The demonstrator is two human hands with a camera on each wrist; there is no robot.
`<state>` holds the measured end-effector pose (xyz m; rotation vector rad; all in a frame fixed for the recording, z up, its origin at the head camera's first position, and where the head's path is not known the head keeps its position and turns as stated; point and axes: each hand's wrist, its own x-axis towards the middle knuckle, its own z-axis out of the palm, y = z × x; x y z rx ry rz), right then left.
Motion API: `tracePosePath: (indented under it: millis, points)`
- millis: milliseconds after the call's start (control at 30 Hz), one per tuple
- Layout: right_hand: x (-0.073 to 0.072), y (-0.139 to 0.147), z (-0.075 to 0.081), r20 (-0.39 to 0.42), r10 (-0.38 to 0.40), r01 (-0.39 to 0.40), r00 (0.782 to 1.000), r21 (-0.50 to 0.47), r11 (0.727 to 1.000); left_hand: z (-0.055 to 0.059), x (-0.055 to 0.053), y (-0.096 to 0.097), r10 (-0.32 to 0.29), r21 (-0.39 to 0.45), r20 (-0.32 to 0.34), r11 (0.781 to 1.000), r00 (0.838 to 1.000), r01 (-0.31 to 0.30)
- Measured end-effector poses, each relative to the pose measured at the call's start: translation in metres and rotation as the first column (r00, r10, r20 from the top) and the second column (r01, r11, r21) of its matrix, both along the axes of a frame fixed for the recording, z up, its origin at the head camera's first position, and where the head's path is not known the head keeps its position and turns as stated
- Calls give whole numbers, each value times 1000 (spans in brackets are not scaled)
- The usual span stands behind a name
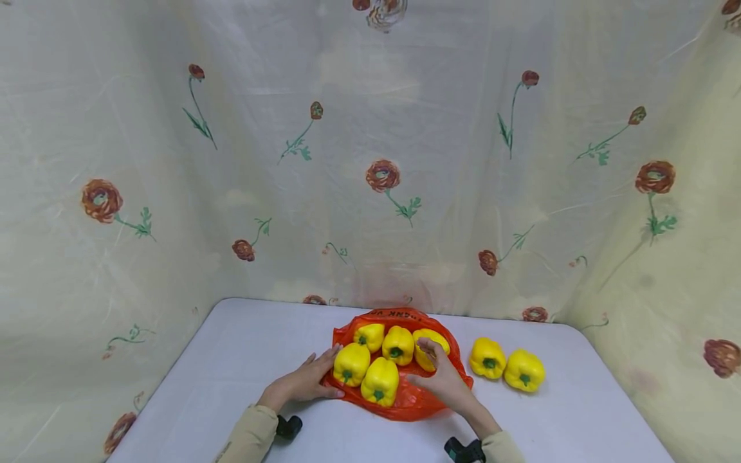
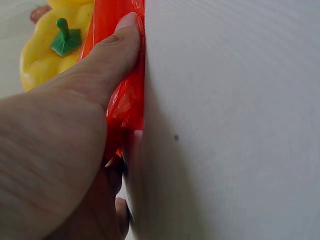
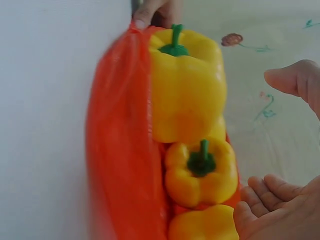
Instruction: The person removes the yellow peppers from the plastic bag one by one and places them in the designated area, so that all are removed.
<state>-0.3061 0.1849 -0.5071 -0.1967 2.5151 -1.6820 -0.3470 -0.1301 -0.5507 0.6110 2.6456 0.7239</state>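
Observation:
A red plastic bag [image 1: 413, 392] lies spread with its mouth toward me, and several yellow bell peppers [image 1: 383, 382] sit on its lower layer. My left hand [image 1: 309, 379] holds the bag's left edge; in the left wrist view the thumb [image 2: 112, 57] lies along the red film, with the other fingers partly hidden behind it. Over the right part of the bag is my right hand [image 1: 444, 384], thumb and fingers spread apart, with nothing between them. It overlaps the rightmost pepper in the bag [image 1: 431, 341] in the head view. The right wrist view shows its fingers [image 3: 270, 197] loosely bent beside the peppers.
Two more yellow bell peppers, one [image 1: 487, 358] beside the other [image 1: 525, 371], stand on the white table [image 1: 260, 341] to the right of the bag. A flowered curtain [image 1: 359, 244] hangs behind the table and along both sides.

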Motion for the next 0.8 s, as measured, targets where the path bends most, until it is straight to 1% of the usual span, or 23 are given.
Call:
tracePosePath:
  millis: [233, 467, 633, 800]
  points:
    - [-1, -13, -14, 20, 52, -51, 998, -20, 998, 1, 1, 0, 2, 0, 0, 1000, 1000, -2]
    - [2, -25, -22, 58, 81, -81, 995, -13, 997, 0, 0, 0, 3, -12, -6, 1000, 1000, -4]
    - [1, -27, -28, 62, 97, -96, 993, -27, 995, 0, 0, 0, -2, -12, -12, 1000, 1000, 2]
    - [0, -29, -34, 94, 102, -103, 990, 9, 995, -1, 0, 0, -3, -10, -8, 1000, 1000, 3]
